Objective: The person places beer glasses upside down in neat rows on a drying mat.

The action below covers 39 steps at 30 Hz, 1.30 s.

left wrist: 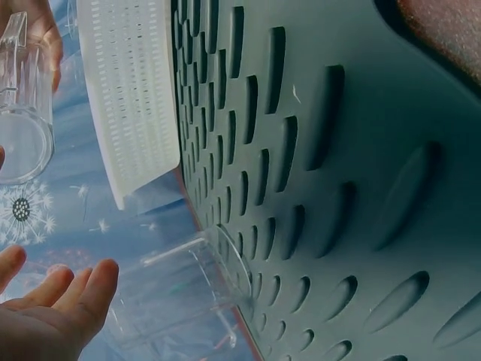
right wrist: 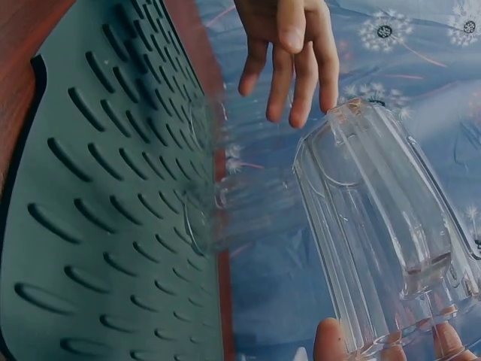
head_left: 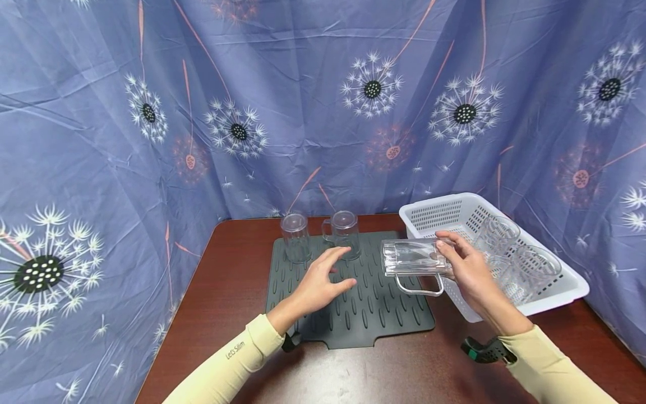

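My right hand (head_left: 471, 275) grips a clear glass mug (head_left: 410, 257) by one end, fingers and thumb around it. The mug is tipped on its side in the air, its handle (head_left: 419, 290) hanging below and its other end towards my left hand. Over the dark drying mat (head_left: 358, 322), my left hand (head_left: 319, 285) is held with fingers spread and nothing in them. Beyond it, two more glass mugs stand on the mat's far part, a left one (head_left: 296, 240) and a right one (head_left: 346, 233). In the right wrist view, the left fingers (right wrist: 282, 83) appear just past the held mug.
A white perforated basket (head_left: 560, 300) stands at the right, with several clear glass mugs (head_left: 536, 269) inside. The mat lies on a reddish-brown table (head_left: 212, 320). A blue dandelion-print curtain (head_left: 303, 112) hangs behind and along both sides.
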### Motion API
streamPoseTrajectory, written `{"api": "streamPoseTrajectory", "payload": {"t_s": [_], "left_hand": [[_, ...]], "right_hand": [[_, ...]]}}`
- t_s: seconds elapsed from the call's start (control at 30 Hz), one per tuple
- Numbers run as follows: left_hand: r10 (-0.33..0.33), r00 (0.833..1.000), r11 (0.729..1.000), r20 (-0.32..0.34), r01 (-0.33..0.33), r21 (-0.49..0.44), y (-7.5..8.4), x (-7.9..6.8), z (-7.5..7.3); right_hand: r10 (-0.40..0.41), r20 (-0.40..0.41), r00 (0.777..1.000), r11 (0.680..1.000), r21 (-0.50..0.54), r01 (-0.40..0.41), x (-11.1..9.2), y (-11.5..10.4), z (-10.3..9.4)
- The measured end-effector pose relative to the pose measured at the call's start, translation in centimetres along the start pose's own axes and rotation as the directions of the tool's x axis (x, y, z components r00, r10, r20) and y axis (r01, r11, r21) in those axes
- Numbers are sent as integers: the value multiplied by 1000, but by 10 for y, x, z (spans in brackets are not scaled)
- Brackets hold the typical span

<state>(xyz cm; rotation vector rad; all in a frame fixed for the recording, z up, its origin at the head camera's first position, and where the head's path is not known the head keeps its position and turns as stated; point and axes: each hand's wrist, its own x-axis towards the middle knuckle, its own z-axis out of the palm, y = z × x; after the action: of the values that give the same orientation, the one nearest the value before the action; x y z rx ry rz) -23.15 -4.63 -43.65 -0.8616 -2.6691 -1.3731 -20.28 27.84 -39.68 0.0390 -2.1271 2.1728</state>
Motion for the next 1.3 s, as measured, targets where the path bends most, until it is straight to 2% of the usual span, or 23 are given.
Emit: {"api": "streamPoseTrajectory", "payload": {"t_s": [0.17, 0.33, 0.5, 0.77, 0.93, 1.1, 1.3], "left_hand": [[12, 1000, 1000, -6, -12, -22, 0, 0, 2], [17, 1000, 999, -6, -17, -41, 0, 0, 5], [-5, 1000, 995, 10, 6, -101, -2, -3, 9], [-34, 998, 974, 59, 46, -221, -3, -6, 12], [-40, 996, 966, 75, 58, -253, -4, -7, 13], [-48, 996, 960, 77, 68, -273, -6, -8, 16], [-95, 991, 939, 93, 120, -323, -7, -8, 19]], "right_hand": [[30, 17, 999, 1000, 7, -30, 0, 4, 8], [50, 8, 999, 997, -64, -50, 1, 9, 17], [82, 5, 997, 991, -105, -81, 1, 16, 26], [111, 16, 994, 991, -81, -110, 2, 30, 41], [136, 0, 991, 982, -134, -135, 2, 38, 48], [170, 13, 985, 977, -133, -167, 3, 42, 53], [189, 38, 981, 967, -183, -179, 2, 45, 61]]}}
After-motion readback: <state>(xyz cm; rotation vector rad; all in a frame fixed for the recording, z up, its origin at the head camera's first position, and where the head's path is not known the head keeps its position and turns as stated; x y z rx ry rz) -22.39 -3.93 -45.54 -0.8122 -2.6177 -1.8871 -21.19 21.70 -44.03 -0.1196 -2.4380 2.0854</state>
